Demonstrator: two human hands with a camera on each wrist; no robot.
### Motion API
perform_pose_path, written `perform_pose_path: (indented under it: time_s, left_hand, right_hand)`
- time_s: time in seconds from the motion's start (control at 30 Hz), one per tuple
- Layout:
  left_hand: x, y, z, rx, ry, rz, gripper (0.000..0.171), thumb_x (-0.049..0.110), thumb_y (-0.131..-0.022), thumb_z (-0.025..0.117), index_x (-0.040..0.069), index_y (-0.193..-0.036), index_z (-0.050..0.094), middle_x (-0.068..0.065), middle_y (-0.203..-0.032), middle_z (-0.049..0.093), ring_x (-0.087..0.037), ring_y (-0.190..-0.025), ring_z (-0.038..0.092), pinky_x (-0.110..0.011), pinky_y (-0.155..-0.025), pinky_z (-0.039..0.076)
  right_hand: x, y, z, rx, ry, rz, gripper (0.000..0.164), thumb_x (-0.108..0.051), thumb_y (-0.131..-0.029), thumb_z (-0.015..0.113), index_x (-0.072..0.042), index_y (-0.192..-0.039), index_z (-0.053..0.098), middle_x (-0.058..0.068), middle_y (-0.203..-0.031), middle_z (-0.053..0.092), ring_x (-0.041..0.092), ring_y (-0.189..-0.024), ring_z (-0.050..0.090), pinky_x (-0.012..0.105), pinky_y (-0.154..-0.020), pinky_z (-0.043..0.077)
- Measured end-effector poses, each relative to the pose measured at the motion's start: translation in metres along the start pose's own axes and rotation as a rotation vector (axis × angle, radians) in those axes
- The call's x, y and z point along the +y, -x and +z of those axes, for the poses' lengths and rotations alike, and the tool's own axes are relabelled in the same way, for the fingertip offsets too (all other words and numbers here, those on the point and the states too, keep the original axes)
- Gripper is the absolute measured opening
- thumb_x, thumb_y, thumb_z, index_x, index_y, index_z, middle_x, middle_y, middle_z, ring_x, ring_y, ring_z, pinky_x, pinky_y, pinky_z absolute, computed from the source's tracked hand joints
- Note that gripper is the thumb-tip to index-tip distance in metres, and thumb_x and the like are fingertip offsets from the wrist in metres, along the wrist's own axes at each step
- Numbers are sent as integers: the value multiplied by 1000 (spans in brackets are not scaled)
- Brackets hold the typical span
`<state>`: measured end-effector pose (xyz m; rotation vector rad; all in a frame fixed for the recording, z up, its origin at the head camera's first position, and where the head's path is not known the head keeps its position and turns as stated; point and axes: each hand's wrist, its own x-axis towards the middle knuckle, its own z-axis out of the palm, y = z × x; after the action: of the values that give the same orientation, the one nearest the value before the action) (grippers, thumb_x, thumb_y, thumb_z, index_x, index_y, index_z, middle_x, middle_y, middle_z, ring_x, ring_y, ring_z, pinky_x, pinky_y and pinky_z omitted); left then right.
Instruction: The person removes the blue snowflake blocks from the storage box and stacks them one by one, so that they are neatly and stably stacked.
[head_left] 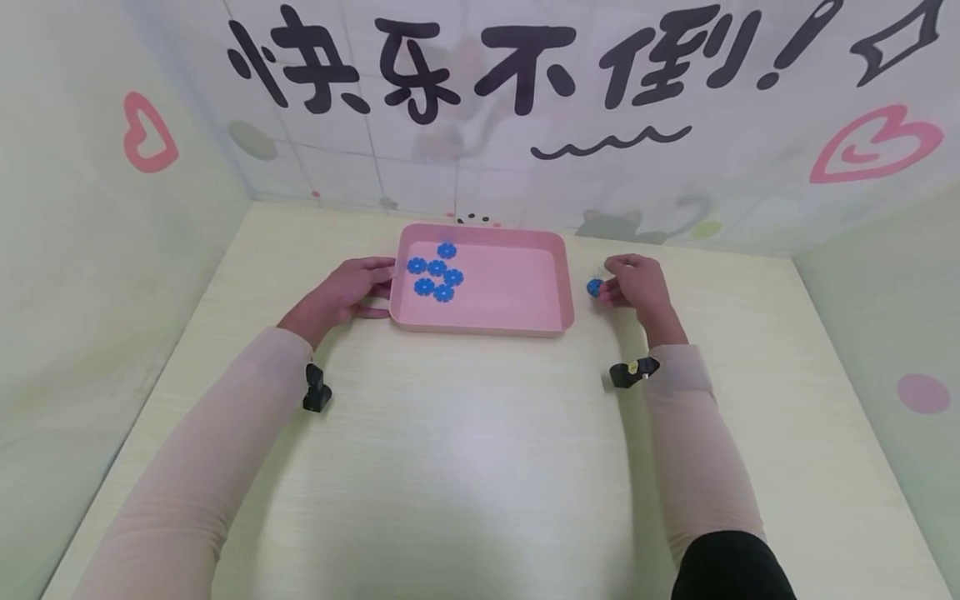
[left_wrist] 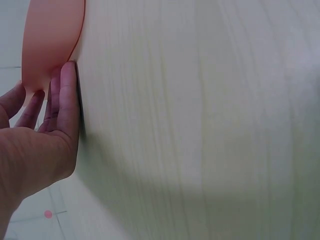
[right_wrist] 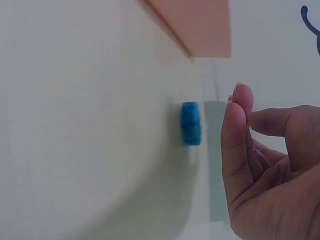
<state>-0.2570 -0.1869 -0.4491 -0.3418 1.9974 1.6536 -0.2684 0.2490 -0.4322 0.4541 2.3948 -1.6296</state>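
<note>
A pink tray (head_left: 517, 283) has several blue flower-shaped discs (head_left: 437, 267) lying in its left half. My left hand (head_left: 348, 292) is at the tray's left end, its fairly straight fingertips against the end wall; the left wrist view has them at the wall of the pink tray (left_wrist: 52, 40), the lowest finger along the table. Right of the tray, my right hand (head_left: 637, 287) hovers by a small blue piece (head_left: 594, 287). In the right wrist view this ridged blue piece (right_wrist: 190, 124) stands apart from the fingertips. There the right hand's thumb meets the first fingers, nothing visible between them.
The pale wooden table (head_left: 465, 433) runs up to a printed back wall (head_left: 480, 167) close behind the tray, with side walls at left and right. Small black cameras (head_left: 317, 388) are worn on both wrists.
</note>
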Motion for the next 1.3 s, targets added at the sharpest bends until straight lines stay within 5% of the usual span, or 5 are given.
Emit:
perform_pose_path:
  time_s: [0.53,0.77,1.3]
  left_hand:
    - [0,0,0,-4,2,-3,47,32,-103,47,25,-149,41,-12,-126,54,-25,-109,56,-40,-80,59]
    - [0,-1,0,11,-7,-7,47,33,-103,47,26,-149,41,-12,-124,56,-26,-109,56,-40,-80,59]
    - [-2,-4,-1,3,3,-3,46,33,-103,48,27,-148,43,-12,-124,56,-25,-109,57,-40,-80,60]
  right_hand:
    - [-62,-14,40,-54,4,-91,41,-22,-100,54,-2,-136,52,5,-66,65,12,-51,63,27,-54,58]
    - [-71,-22,74,-111,35,-149,38,-20,-99,54,-4,-133,57,3,-66,64,11,-52,63,28,-56,59]
    - [-76,-33,129,-303,163,-134,31,-27,-100,53,-18,-128,63,11,-85,65,19,-68,64,31,-70,60]
